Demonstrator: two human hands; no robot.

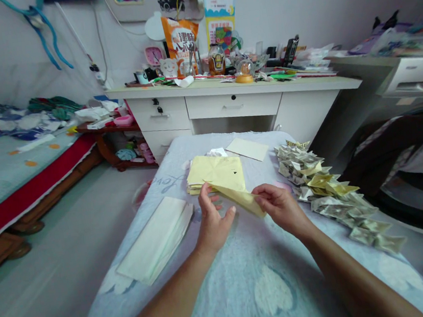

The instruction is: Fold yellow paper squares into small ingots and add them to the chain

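A folded sheet of yellow paper (237,196) is held slantwise just above the cloth-covered table. My right hand (279,206) pinches its right end between thumb and fingers. At the other end, my left hand (213,220) has its thumb and fingers apart, with the fingertips close to or touching the paper's tip. Right behind lies a stack of yellow paper (216,170), with a small dark mark on its top sheet. Left of my left hand is a pile of long pale paper strips (155,237). Folded pointed paper pieces (323,186) line the table's right side.
A pale card (248,149) lies at the table's far end. Beyond stands a white desk (231,102) crowded with a snack bag (182,44), a jar (217,59) and small items. A bed (23,166) is on the left, a washing machine (411,87) on the right.
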